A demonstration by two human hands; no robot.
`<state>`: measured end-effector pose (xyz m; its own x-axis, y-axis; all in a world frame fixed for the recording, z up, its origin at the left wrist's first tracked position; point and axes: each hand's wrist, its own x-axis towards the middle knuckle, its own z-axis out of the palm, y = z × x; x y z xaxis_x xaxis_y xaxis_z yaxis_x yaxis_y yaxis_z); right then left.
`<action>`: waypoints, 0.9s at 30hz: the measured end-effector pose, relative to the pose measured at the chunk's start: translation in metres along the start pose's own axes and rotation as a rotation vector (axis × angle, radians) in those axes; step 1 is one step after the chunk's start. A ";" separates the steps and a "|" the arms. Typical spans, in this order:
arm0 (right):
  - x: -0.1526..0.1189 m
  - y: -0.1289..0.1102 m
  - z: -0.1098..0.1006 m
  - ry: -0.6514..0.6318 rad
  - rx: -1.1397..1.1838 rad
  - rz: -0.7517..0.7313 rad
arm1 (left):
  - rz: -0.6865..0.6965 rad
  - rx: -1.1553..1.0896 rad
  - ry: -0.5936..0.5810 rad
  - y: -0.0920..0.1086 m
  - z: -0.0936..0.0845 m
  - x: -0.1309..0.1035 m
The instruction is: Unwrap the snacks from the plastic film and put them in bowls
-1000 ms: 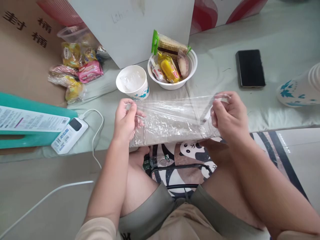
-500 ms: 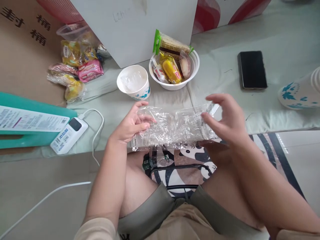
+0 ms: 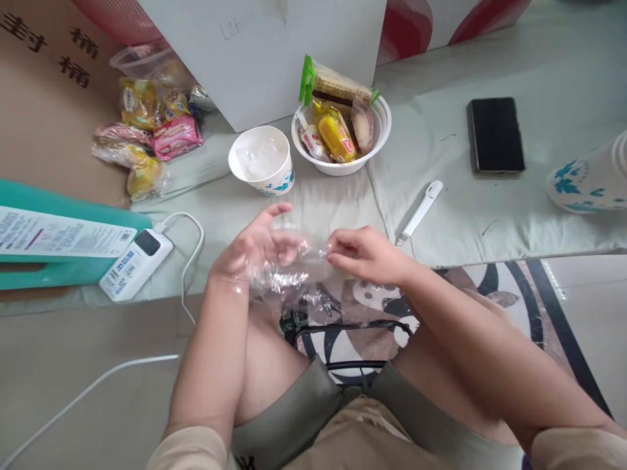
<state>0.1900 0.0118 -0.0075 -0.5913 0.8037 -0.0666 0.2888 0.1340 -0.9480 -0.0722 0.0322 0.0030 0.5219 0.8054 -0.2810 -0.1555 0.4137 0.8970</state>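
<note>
A crinkled clear plastic wrapper [image 3: 289, 277] stretches between my hands, above my lap at the table's front edge. My left hand [image 3: 262, 245] holds its left part, index finger stretched out and the other fingers curled around the film; motion smears them a little. My right hand [image 3: 365, 254] pinches the wrapper's right end between thumb and fingers. Just beyond my hands stands a paper cup [image 3: 277, 181] with blue leaf prints and some clear plastic inside. To the right of my right hand lies a slim white utility knife [image 3: 420, 212].
A white bowl [image 3: 337, 168] of wrapped snacks stands beside the cup. Farther right are a black phone [image 3: 497, 136] and stacked paper cups [image 3: 590, 176] lying sideways. At left are snack packets [image 3: 142, 108], a power bank [image 3: 137, 264] with a white cable, and a green jug [image 3: 63, 241].
My right hand has moved left, closing from an open spread into a pinch on the plastic. The wrapper has bunched up toward my left hand, and the white utility knife is now uncovered.
</note>
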 end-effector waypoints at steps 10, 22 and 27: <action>-0.002 0.017 -0.005 0.486 0.442 0.263 | 0.001 0.131 0.133 -0.030 0.040 0.030; -0.009 0.025 -0.005 0.539 0.271 0.012 | 0.104 0.058 0.198 -0.026 0.036 0.025; -0.013 0.020 -0.013 0.508 0.247 -0.080 | 0.183 0.078 0.223 -0.021 0.032 0.025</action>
<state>0.2136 0.0121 -0.0218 -0.1506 0.9827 0.1082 0.0375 0.1151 -0.9926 -0.0292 0.0299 -0.0121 0.2929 0.9404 -0.1725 -0.1601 0.2262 0.9608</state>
